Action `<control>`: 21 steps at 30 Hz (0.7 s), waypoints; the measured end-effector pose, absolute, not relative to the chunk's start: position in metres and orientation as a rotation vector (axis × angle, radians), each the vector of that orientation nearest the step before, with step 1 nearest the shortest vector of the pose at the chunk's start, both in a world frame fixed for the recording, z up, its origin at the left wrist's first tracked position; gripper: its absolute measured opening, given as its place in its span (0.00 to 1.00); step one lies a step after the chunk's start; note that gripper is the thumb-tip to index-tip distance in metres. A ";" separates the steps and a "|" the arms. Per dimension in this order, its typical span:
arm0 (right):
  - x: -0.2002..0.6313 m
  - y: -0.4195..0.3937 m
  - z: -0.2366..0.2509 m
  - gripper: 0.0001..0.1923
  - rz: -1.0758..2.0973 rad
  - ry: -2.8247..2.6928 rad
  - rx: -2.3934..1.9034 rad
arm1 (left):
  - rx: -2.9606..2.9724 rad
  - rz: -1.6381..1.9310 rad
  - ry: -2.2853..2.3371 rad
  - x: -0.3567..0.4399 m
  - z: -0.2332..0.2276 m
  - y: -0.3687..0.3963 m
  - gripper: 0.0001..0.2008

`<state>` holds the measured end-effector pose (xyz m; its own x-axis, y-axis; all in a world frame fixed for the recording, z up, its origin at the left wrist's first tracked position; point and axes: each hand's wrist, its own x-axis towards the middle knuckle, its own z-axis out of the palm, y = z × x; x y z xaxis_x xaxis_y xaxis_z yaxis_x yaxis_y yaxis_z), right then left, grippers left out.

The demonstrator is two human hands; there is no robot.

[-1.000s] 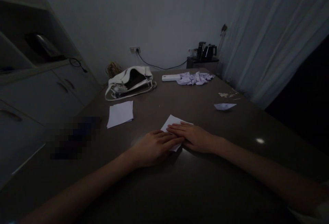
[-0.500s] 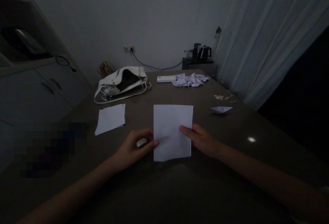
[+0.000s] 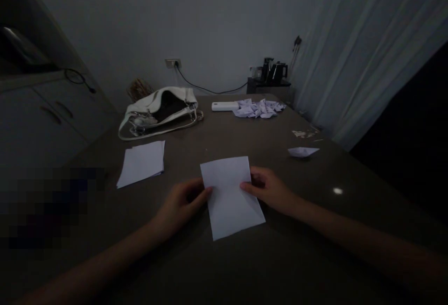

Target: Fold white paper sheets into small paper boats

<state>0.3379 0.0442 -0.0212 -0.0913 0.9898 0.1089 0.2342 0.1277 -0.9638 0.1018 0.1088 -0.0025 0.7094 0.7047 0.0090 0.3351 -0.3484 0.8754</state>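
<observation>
A white sheet of paper is held tilted above the dark table, its lower edge nearer to me. My left hand pinches its left edge, thumb on top and fingers behind. At the right edge, my right hand grips it the same way, with the thumb on the face of the sheet. Farther right on the table lies a folded paper boat. To the left of my hands rests a stack of white paper.
A white handbag lies open at the back left. Behind the sheet, a white oblong object touches a heap of folded papers. Small scraps lie near the right edge. A black kettle stands beyond the table.
The sheet has come down towards me and turned slightly, its lower edge swinging right. Both hands keep hold of it. The view has shifted a little.
</observation>
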 end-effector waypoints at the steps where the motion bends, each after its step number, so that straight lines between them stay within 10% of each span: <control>1: 0.340 0.046 -0.022 0.12 1.043 -1.541 -1.265 | 2.005 0.489 0.812 0.101 -0.002 0.111 0.16; 11: 0.334 0.072 -0.015 0.07 0.581 -1.759 -1.109 | 2.448 0.600 0.636 0.097 -0.010 0.145 0.16; 21: 0.338 0.065 -0.021 0.25 0.476 -2.170 -1.039 | 2.574 0.628 0.548 0.086 -0.008 0.141 0.25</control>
